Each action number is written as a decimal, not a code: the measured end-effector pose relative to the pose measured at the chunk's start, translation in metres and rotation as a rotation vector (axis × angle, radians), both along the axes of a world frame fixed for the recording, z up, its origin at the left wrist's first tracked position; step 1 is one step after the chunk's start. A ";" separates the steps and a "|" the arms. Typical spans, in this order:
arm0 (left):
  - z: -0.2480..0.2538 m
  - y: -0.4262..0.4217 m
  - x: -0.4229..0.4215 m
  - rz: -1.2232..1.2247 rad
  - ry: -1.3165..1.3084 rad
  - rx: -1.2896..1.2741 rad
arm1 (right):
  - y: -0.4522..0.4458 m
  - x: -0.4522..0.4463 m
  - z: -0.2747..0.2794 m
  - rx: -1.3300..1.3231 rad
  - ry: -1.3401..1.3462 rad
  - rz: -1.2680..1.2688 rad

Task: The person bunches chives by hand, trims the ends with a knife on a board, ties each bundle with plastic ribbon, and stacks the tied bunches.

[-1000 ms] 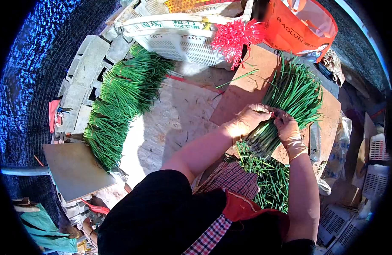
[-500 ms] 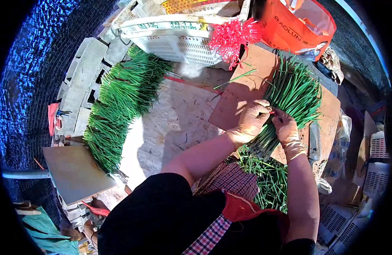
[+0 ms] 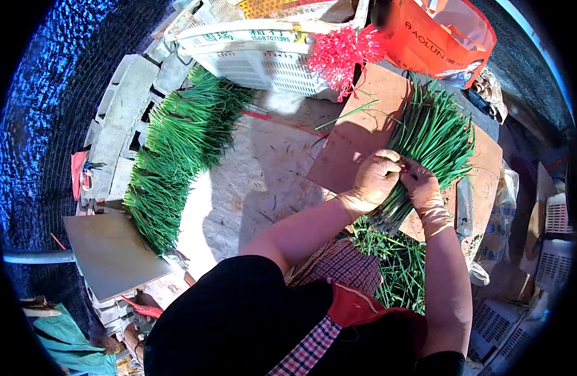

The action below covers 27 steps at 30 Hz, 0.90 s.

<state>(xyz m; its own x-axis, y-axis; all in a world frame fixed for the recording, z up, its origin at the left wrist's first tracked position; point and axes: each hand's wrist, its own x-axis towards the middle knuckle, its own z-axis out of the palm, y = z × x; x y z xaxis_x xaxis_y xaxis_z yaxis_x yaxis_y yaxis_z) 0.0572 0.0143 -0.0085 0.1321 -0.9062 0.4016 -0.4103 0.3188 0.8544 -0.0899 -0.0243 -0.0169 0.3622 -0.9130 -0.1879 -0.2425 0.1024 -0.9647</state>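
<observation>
The green bundle (image 3: 440, 135) lies on a brown board (image 3: 357, 128) at 2 o'clock, the left hand (image 3: 377, 180) and right hand (image 3: 423, 188) each with its grip pinching a red tie (image 3: 403, 168) at the stalks.

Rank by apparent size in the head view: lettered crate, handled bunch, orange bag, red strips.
1. Lettered crate, though the frame's top cuts it off.
2. Handled bunch and orange bag: too alike to rank.
3. Red strips.
</observation>
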 end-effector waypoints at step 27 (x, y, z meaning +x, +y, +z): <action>0.032 -0.020 -0.026 0.015 -0.634 0.793 | -0.002 -0.004 0.067 0.182 -0.260 0.011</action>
